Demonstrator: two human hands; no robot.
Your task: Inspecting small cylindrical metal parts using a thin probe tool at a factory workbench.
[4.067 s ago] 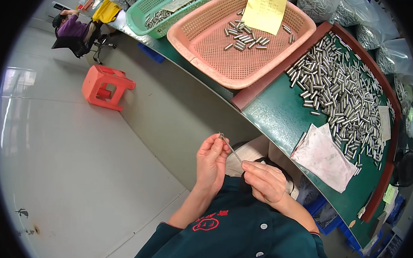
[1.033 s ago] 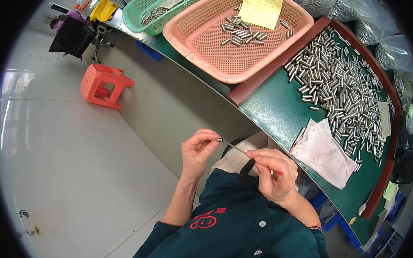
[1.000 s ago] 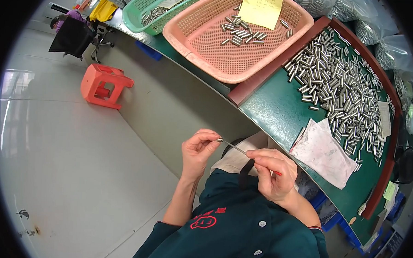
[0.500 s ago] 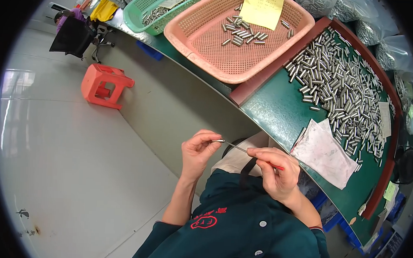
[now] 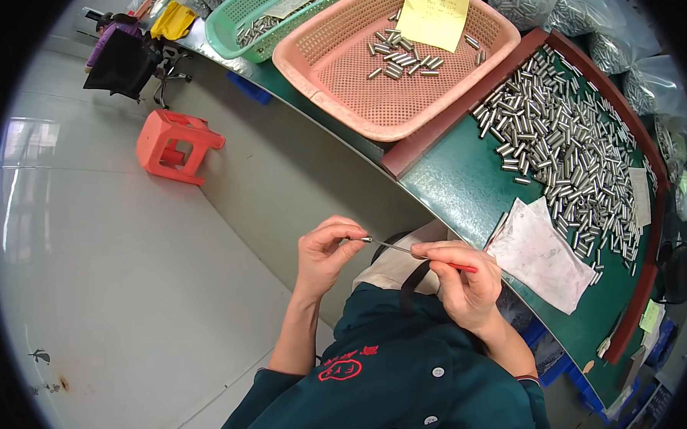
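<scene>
My left hand (image 5: 328, 254) pinches a small metal cylinder (image 5: 367, 239) between thumb and fingertips. Closed around the red handle of a thin tool (image 5: 461, 267) is my right hand (image 5: 463, 285). The tool's slim metal shaft runs left to the cylinder, its tip meeting the end; whether it sits inside I cannot tell. Both hands are held in front of my body, off the table's edge. A large heap of similar metal cylinders (image 5: 569, 148) lies on the green table (image 5: 448, 181) to the right, with a stained white cloth (image 5: 541, 254) near its front.
A pink basket (image 5: 325, 99) holding several cylinders and a yellow paper (image 5: 435, 17) stands at the back, beside a green basket (image 5: 221, 37). Red-brown rails (image 5: 439, 134) border the heap. Bags of parts (image 5: 656, 82) line the far right. A red stool (image 5: 179, 147) and a seated person (image 5: 110, 39) are left.
Both hands keep their hold on the cylinder and tool. My left hand has shifted very slightly; the tool's handle has moved a little to the right.
</scene>
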